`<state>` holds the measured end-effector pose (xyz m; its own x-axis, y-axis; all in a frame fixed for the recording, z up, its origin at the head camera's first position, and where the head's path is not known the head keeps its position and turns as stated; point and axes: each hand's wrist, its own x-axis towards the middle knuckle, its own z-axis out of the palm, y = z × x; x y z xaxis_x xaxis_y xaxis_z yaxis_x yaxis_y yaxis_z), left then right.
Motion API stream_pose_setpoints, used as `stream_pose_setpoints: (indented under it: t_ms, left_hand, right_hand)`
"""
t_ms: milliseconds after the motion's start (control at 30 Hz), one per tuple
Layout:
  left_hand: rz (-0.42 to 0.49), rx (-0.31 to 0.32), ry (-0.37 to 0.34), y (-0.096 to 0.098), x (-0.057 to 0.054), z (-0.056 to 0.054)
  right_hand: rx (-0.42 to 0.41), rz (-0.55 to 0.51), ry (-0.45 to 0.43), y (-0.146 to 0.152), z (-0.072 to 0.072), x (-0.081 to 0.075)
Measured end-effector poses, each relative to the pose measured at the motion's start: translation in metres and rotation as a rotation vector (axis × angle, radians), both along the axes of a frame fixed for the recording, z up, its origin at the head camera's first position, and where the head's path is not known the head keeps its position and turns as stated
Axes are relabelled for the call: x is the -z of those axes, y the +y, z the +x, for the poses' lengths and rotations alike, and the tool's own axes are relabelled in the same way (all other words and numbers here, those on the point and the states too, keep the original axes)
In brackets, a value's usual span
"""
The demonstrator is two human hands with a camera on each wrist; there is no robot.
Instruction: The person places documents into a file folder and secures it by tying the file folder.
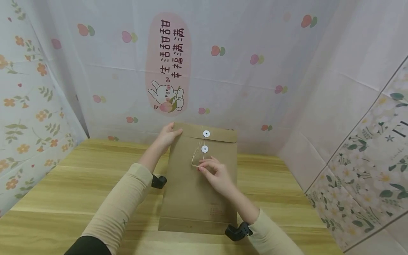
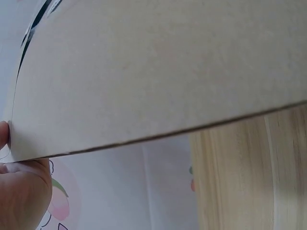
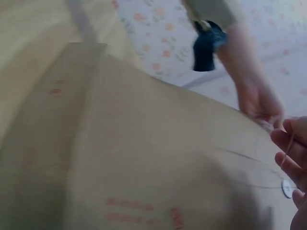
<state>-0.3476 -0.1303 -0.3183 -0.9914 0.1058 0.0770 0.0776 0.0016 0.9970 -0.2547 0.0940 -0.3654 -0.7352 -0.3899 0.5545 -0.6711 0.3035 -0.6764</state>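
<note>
A brown kraft paper document envelope (image 1: 188, 194) stands tilted up at its top end, its flap (image 1: 191, 131) folded down over the front. Two white round buttons sit in line, the upper button (image 1: 206, 134) on the flap and the lower button (image 1: 204, 149) on the body. My left hand (image 1: 165, 137) grips the top left corner, thumb on the front face. With thumb and index finger, my right hand (image 1: 218, 174) pinches a thin string (image 1: 192, 157) below the lower button. The string runs down from the buttons and loops to the left. In the left wrist view, the envelope (image 2: 153, 72) hides most of my fingers.
The envelope's bottom end rests on a wood-grain table (image 1: 95, 177). Behind it hangs a white printed cloth (image 1: 236, 81), with floral cloth (image 1: 25, 99) at the left side and another patterned panel (image 1: 360, 177) at the right. Black wrist cameras sit on both forearms.
</note>
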Motion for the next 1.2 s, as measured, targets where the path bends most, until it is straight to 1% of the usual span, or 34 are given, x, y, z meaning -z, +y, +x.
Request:
stream_pose_setpoints:
  t_ms: [67,100,300,333,400,467,533,633,700,733,767,800,833,900,967,1000,1067,1133,1200]
  left_hand:
    - [-0.013,-0.006,0.001,-0.001,0.001,0.001]
    - [-0.012,-0.010,0.000,-0.001,0.001,0.001]
    - [0.013,-0.015,-0.007,-0.003,0.003,0.001]
    - [0.003,-0.017,-0.004,-0.004,0.003,0.002]
    - [0.003,-0.014,-0.002,-0.005,0.004,0.002]
    - [0.000,-0.011,0.001,-0.007,0.005,0.004]
    - [0.002,-0.011,0.002,-0.008,0.005,0.006]
    - [0.014,-0.006,0.006,-0.010,0.006,0.008]
    - [0.017,-0.005,0.011,-0.011,0.007,0.009]
    - [0.020,-0.005,0.011,-0.011,0.007,0.009]
    - [0.023,-0.003,0.012,-0.011,0.007,0.009]
    - [0.022,-0.001,0.012,-0.011,0.006,0.009]
    - [0.029,0.000,0.011,-0.012,0.006,0.009]
    - [0.057,-0.001,0.001,-0.012,0.005,0.010]
    - [0.098,-0.005,-0.015,-0.012,0.004,0.011]
    - [0.119,-0.010,-0.021,-0.012,0.004,0.012]
    - [0.167,-0.023,-0.034,-0.012,0.003,0.013]
    - [0.208,-0.035,-0.038,-0.011,0.003,0.015]
    - [0.243,-0.045,-0.035,-0.010,0.002,0.016]
  right_hand:
    - [-0.035,0.038,-0.008,0.004,-0.002,0.016]
    - [-0.054,0.057,-0.006,0.006,0.000,0.021]
    - [-0.206,0.187,0.007,0.017,0.016,0.041]
    - [-0.226,0.203,0.008,0.018,0.019,0.043]
    - [-0.234,0.215,0.014,0.020,0.024,0.048]
    - [-0.218,0.176,0.019,0.022,0.027,0.052]
    - [-0.162,0.094,0.034,0.025,0.027,0.054]
    - [-0.003,-0.034,0.082,0.032,0.022,0.056]
    - [0.128,-0.089,0.068,0.038,0.019,0.054]
    - [0.196,-0.107,0.041,0.042,0.017,0.053]
    - [0.255,-0.117,-0.009,0.045,0.015,0.051]
    - [0.296,-0.133,-0.077,0.049,0.014,0.049]
    - [0.325,-0.147,-0.156,0.053,0.013,0.047]
    - [0.328,-0.186,-0.332,0.061,0.012,0.045]
    - [0.285,-0.216,-0.516,0.069,0.011,0.045]
    - [0.245,-0.236,-0.601,0.073,0.011,0.046]
    - [0.155,-0.252,-0.737,0.080,0.011,0.050]
    - [0.061,-0.275,-0.832,0.088,0.011,0.055]
    - [-0.028,-0.307,-0.881,0.096,0.009,0.059]
